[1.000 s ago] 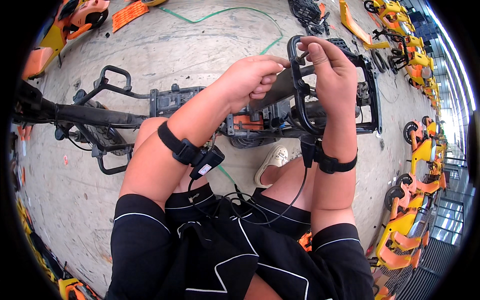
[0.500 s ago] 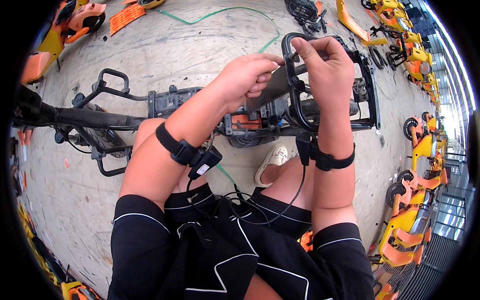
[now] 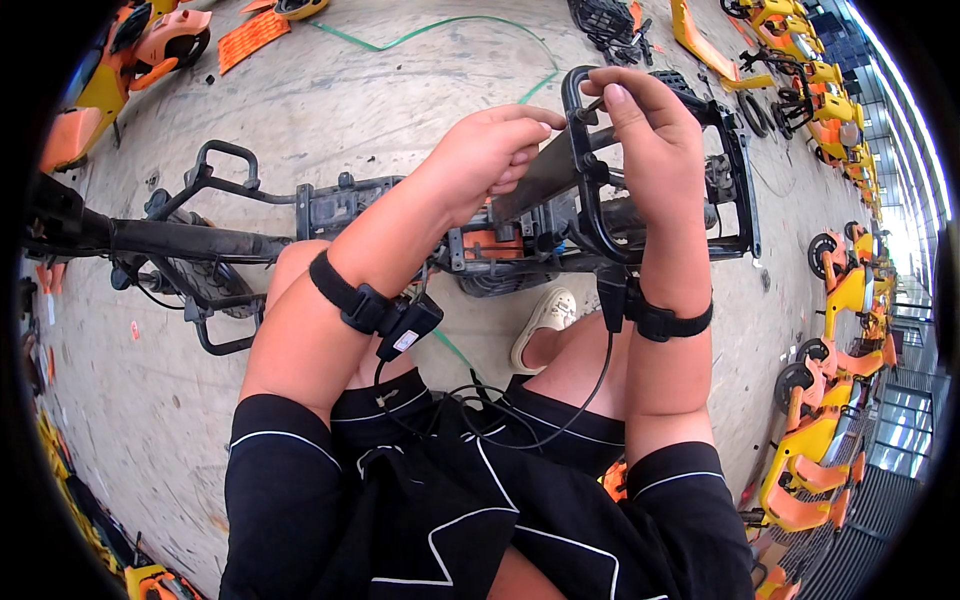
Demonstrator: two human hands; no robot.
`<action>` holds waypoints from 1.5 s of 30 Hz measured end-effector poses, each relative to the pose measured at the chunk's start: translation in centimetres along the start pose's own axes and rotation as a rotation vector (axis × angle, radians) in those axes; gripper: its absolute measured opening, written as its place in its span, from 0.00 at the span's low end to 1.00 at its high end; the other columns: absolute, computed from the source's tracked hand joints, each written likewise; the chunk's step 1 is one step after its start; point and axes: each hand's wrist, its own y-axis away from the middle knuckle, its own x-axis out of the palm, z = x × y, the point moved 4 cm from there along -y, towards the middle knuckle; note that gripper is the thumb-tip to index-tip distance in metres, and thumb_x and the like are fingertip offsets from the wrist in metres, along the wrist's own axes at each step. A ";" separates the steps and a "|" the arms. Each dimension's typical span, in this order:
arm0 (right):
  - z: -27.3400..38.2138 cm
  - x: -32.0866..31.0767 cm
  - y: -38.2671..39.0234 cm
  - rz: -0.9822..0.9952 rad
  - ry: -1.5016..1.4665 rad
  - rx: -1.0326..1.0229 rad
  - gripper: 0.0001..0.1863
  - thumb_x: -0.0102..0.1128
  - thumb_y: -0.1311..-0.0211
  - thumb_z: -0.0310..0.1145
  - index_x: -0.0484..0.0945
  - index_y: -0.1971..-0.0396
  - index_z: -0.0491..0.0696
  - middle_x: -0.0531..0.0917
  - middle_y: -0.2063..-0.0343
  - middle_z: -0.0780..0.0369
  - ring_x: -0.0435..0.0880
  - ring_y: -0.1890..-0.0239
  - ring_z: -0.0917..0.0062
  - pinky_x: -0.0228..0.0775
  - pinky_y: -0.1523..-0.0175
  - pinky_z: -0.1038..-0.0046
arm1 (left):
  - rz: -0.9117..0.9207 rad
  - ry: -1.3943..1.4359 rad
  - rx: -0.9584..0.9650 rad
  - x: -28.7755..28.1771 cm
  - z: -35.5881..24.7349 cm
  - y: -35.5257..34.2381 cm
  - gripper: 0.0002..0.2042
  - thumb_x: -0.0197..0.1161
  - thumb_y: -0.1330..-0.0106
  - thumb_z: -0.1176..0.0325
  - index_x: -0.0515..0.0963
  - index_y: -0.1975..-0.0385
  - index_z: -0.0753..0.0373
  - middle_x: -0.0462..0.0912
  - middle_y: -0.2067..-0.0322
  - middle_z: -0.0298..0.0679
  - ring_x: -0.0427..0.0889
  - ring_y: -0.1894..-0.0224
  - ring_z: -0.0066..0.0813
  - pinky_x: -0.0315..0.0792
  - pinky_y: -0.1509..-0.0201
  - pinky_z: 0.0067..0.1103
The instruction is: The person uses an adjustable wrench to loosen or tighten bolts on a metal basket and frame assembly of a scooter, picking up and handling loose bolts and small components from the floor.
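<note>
A: Concrete floor (image 3: 450,80) all round. How do the arms sit?
B: Both come up on the wearer's side of the black rack (image 3: 588,200). Left forearm slants toward it, right one runs nearly straight up; a black strap (image 3: 362,305) on the left, another on the right.
A: Hands?
B: Left hand (image 3: 490,155) is just left of the rack: index stretched to the tube, other fingers curled. Can't tell if the fingertip touches or if the palm hides anything. Right hand (image 3: 660,145) arches over the rack, wrist cocked, thumb and index apparently pinching a thin dark stud (image 3: 590,115) at its upper left corner.
A: Doing it well?
B: My read: line the pinch up with the stud's axis, roll it in short strokes, use the left index to steady the tube. If it binds, ease off; forcing risks cross-threading.
A: Further out?
B: Stripped scooter frame (image 3: 200,235) runs left from the rack; yellow scooters (image 3: 815,420) line up well right of it.
</note>
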 end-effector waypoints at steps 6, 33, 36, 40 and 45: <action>0.1 0.1 0.1 -0.027 0.044 0.031 0.10 0.68 0.35 0.33 0.85 0.61 0.41 0.86 0.71 0.65 0.78 0.70 0.87 0.70 0.64 0.83 | 0.012 -0.005 -0.008 -0.1 0.0 -0.1 0.16 0.55 0.28 0.70 0.74 0.45 0.70 0.63 0.80 0.24 0.58 0.83 0.11 0.54 0.79 0.14; -0.1 0.1 -0.2 0.005 0.167 0.109 0.13 0.72 0.38 0.34 0.84 0.62 0.39 0.85 0.71 0.65 0.78 0.68 0.86 0.71 0.63 0.81 | -0.020 -0.031 -0.032 -0.1 0.0 0.1 0.16 0.56 0.29 0.69 0.75 0.46 0.70 0.64 0.80 0.24 0.58 0.84 0.11 0.54 0.80 0.14; -0.3 0.3 -0.2 0.008 0.057 0.051 0.13 0.69 0.35 0.35 0.85 0.60 0.40 0.86 0.69 0.64 0.79 0.66 0.85 0.72 0.61 0.80 | -0.019 -0.025 -0.025 -0.2 0.2 0.0 0.16 0.56 0.29 0.69 0.75 0.46 0.70 0.64 0.80 0.24 0.58 0.84 0.11 0.53 0.80 0.14; 0.0 0.2 0.0 0.029 0.002 0.048 0.12 0.66 0.33 0.33 0.85 0.58 0.40 0.87 0.68 0.63 0.80 0.64 0.85 0.73 0.59 0.80 | 0.001 -0.024 -0.028 -0.2 0.0 0.1 0.16 0.56 0.29 0.69 0.75 0.46 0.70 0.64 0.80 0.24 0.58 0.84 0.11 0.53 0.80 0.14; 0.0 0.2 0.1 -0.012 0.042 0.051 0.10 0.67 0.35 0.31 0.86 0.60 0.40 0.87 0.70 0.64 0.80 0.67 0.87 0.72 0.62 0.81 | -0.024 -0.053 -0.022 -0.1 -0.1 0.2 0.16 0.56 0.29 0.69 0.76 0.46 0.69 0.64 0.80 0.24 0.58 0.84 0.10 0.53 0.80 0.14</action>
